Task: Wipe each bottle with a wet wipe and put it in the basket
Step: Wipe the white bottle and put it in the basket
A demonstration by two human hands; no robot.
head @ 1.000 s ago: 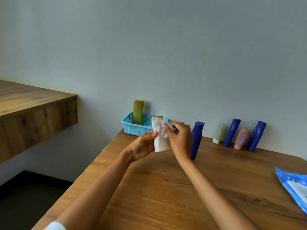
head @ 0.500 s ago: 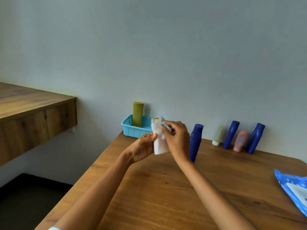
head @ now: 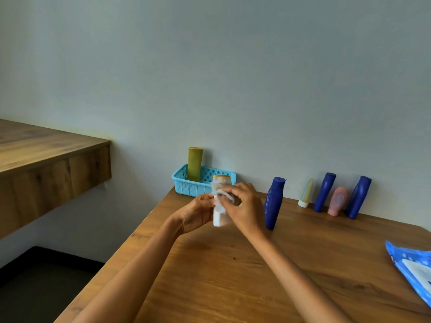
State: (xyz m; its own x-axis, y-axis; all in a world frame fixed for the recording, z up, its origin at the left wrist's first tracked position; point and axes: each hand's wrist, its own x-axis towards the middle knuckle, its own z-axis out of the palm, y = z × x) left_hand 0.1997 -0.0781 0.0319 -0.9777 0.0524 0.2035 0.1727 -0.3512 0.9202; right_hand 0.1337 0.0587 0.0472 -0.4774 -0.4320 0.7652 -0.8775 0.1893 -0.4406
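My left hand (head: 198,212) grips a white bottle (head: 219,219) with an orange-rimmed cap, held upright above the table. My right hand (head: 245,206) pinches a white wet wipe (head: 221,197) against the bottle's upper part. Just behind them a light blue basket (head: 191,186) sits at the table's far left corner with an olive-green bottle (head: 194,163) standing in it. Along the wall to the right stand a dark blue bottle (head: 274,202), a small yellow tube (head: 306,193), two more blue bottles (head: 324,192) (head: 358,197) and a pink bottle (head: 338,200).
A blue wet-wipe pack (head: 412,264) lies at the table's right edge. The wooden table (head: 233,276) ends at the left, with dark floor below. A wooden shelf (head: 46,159) juts from the wall on the left.
My right hand has slid the wipe around on the upper part of the white bottle. Both hands have stayed in about the same spot with the bottle.
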